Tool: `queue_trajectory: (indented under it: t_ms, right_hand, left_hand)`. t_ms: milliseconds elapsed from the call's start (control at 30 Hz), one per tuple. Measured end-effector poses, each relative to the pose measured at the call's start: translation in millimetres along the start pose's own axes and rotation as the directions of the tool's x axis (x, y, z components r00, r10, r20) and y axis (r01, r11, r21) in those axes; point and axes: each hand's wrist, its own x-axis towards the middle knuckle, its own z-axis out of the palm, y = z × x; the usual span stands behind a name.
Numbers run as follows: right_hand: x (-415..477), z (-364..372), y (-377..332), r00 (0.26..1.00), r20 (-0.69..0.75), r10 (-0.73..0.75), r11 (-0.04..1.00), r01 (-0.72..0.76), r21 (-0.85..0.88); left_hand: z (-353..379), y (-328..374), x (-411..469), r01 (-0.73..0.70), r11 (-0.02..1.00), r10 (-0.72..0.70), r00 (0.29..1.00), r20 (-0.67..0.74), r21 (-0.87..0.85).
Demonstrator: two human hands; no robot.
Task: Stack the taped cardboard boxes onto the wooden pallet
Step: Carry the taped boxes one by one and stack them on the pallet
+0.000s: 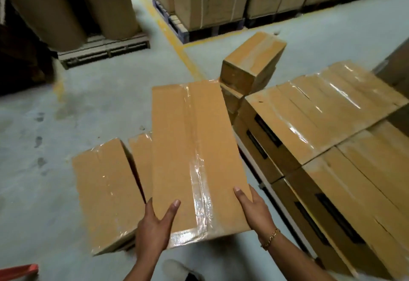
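Because the long box (194, 148) is held level by its near end, left hand (155, 227) and right hand (254, 211) clamp opposite corners, thumbs on top, fingers probably underneath, beside the stack (321, 125)

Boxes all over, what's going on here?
A person holds a long box by its near end, left hand and right hand gripping its two sides. It is not yet on the stack of taped boxes at the right. A second box lies on the floor at the left.
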Motion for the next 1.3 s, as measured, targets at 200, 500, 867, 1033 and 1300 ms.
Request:
queue_trajectory:
  t_ms: [200, 500, 867, 1033, 1300]
  right_hand:
    - [-51.5, -138.0, 74.1, 0.984, -0.173, 0.04, 0.982, -0.006, 0.19]
    - [-135.2, -319.6, 190.6, 0.878, -0.447, 0.17, 0.941, -0.01, 0.339]
    - [-156.4, -472.9, 293.5, 0.661, -0.599, 0.451, 0.846, -0.104, 0.523]
    - [-143.4, -541.7, 319.4, 0.583, -0.618, 0.528, 0.815, -0.142, 0.562]
    - [-143.9, -646.5, 359.6, 0.542, -0.624, 0.563, 0.789, -0.127, 0.602]
  left_hand:
    - [92.8, 59.1, -86.5, -0.174, 0.972, 0.153, 0.978, 0.138, 0.155]
    - [242.0, 120.5, -221.4, -0.421, 0.89, 0.326, 0.857, 0.399, 0.176]
    - [417.8, 211.6, -314.8, -0.668, 0.706, 0.408, 0.656, 0.635, 0.237]
    - [499.5, 256.6, -343.6, -0.709, 0.67, 0.378, 0.582, 0.72, 0.221]
    - [603.5, 315.6, -400.9, -0.76, 0.629, 0.359, 0.469, 0.807, 0.162]
